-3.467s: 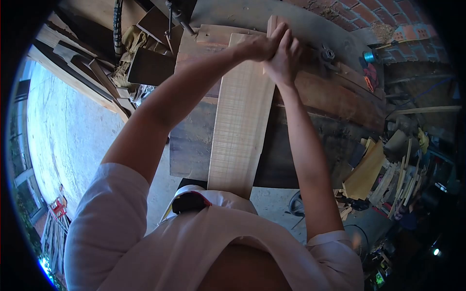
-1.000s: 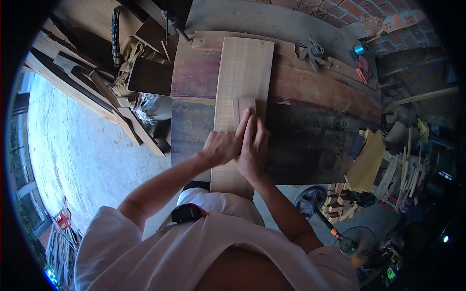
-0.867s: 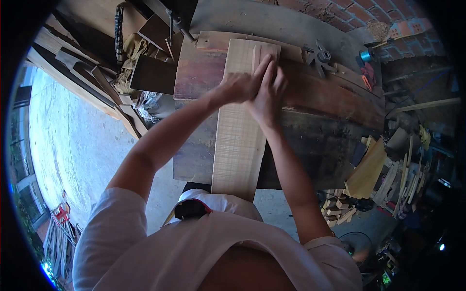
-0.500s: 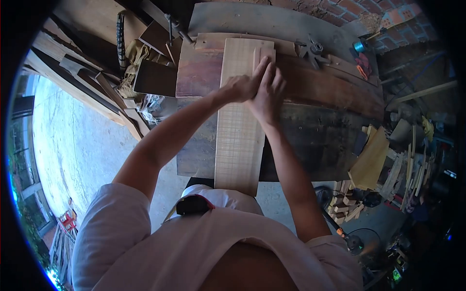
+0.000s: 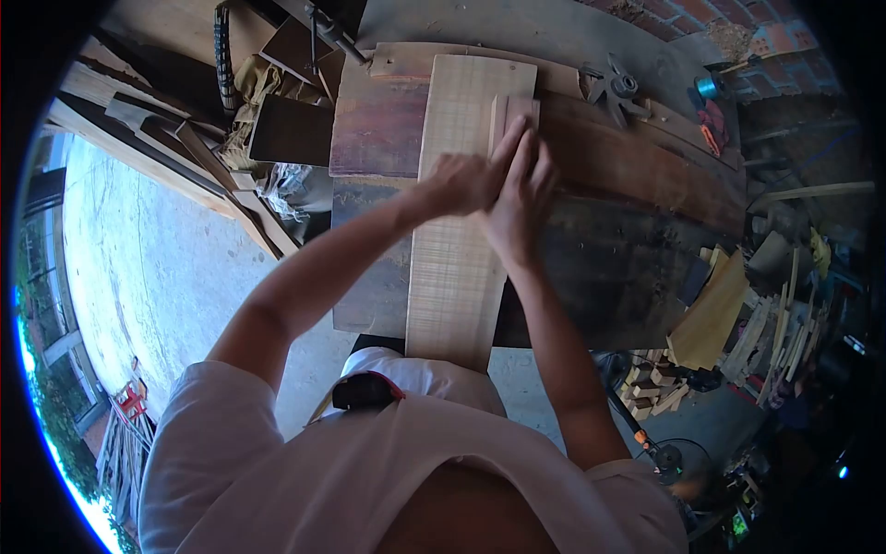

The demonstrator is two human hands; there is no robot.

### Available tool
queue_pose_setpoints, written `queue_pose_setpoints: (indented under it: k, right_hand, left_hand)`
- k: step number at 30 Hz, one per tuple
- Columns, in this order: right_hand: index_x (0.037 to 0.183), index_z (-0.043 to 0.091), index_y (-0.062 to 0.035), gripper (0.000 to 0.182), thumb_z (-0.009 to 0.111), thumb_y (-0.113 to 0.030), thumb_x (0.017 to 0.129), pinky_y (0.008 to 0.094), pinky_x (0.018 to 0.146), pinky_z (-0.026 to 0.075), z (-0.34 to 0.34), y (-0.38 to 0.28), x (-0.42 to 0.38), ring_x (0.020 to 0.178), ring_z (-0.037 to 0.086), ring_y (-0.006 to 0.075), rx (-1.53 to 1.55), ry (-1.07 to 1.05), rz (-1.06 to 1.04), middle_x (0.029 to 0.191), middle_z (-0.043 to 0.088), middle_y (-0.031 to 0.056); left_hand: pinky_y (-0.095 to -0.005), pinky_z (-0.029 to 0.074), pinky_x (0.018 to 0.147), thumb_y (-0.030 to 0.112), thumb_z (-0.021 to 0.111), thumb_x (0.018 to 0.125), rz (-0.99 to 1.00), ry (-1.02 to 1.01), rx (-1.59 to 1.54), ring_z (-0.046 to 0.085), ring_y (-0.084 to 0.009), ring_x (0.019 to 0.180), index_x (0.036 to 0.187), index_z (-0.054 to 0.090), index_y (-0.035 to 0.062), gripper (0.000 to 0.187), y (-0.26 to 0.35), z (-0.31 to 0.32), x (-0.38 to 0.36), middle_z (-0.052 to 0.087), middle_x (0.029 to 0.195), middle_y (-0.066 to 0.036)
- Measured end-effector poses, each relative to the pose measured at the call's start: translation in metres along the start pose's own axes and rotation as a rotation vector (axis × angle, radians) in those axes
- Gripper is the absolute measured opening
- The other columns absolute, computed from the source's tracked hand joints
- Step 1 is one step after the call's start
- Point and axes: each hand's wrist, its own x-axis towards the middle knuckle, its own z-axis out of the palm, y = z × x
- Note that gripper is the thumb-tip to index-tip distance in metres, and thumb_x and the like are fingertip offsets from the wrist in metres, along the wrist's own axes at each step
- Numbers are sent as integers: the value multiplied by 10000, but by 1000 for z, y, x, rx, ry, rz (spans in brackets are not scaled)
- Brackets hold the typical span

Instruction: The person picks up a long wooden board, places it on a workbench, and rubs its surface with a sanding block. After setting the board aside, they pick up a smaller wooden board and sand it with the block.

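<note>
As the left hand (image 5: 466,183) and right hand (image 5: 523,189) meet, pressed together at the near end of a small wooden block (image 5: 514,108), that block rests on the far part of a pale board (image 5: 455,268), by its right edge; whether either hand pinches it cannot be told; the board overhangs the near edge of the bench (image 5: 600,268); a pronged metal part (image 5: 625,88) lies beyond, to the right.

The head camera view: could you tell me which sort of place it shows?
Probably a woodworking workshop: a long pale board lies across a worn plank bench, and short cut wood pieces are heaped below, at the right of the picture.
</note>
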Motion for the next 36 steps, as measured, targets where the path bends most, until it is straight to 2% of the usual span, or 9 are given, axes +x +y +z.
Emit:
queue_pose_setpoints:
  k: [7,13,15,16,20,29,31,32,36]
  right_hand:
    - [1299,407,32,805,802,-307,684,463,885,481,53,38,149,1037,538,382,-120,267,-148,1170,526,203]
    - [1439,322,53,964,821,-222,662,474,993,432,3,0,-18,1152,483,411,-38,76,7,1339,431,251]
    - [1439,319,71,943,810,-203,682,466,1012,435,-25,-16,-94,1185,479,423,-16,-101,70,1357,404,268]
    - [1438,318,78,935,806,-199,690,467,1015,434,-32,-21,-133,1201,471,424,-13,-78,46,1360,398,271]
    - [1433,319,91,903,793,-182,714,473,1025,426,-54,-28,-191,1231,454,422,94,-142,19,1359,391,276]
    - [1406,342,54,910,814,-219,677,485,955,453,23,21,76,1126,493,409,-76,122,-61,1285,452,249]
    - [1357,384,40,873,816,-280,669,486,940,454,47,33,135,1112,499,399,-99,193,-44,1213,495,222]
    - [1357,384,40,873,816,-280,669,486,940,454,54,38,152,1112,499,399,-90,197,-56,1213,495,222]
    - [1341,384,45,849,802,-297,686,491,933,453,45,37,128,1091,508,396,-101,190,-99,1184,507,220]
  left_hand:
    - [-503,458,922,411,399,1031,87,142,-369,574,-420,1178,1509,91,193,608,-46,-79,133,556,1274,-314]
    - [-553,509,675,195,416,953,-34,35,-39,678,-453,736,1564,-57,172,772,9,13,-12,673,776,-277]
    - [-539,525,584,199,442,938,-18,22,-9,679,-400,622,1560,-55,102,803,27,68,-76,678,768,-270]
    - [-532,535,556,154,569,843,23,-44,34,680,-414,646,1484,177,-51,779,41,78,-109,682,762,-241]
    - [-497,528,499,188,568,852,39,-113,54,673,-349,556,1529,118,-27,841,62,115,-161,689,725,-199]
    - [-520,539,687,295,399,994,21,141,141,704,-392,758,1571,-30,165,731,-14,-45,65,705,900,-238]
    - [-506,490,877,435,374,1008,-4,88,70,659,-397,1050,1570,-31,204,731,-32,-84,119,646,1167,-268]
    - [-499,424,989,470,362,1007,-16,57,20,564,-390,1226,1568,-53,225,740,-29,-101,122,557,1327,-269]
    - [-505,422,995,474,330,1012,-88,139,0,558,-400,1231,1566,-69,242,721,-32,-70,120,556,1319,-285]
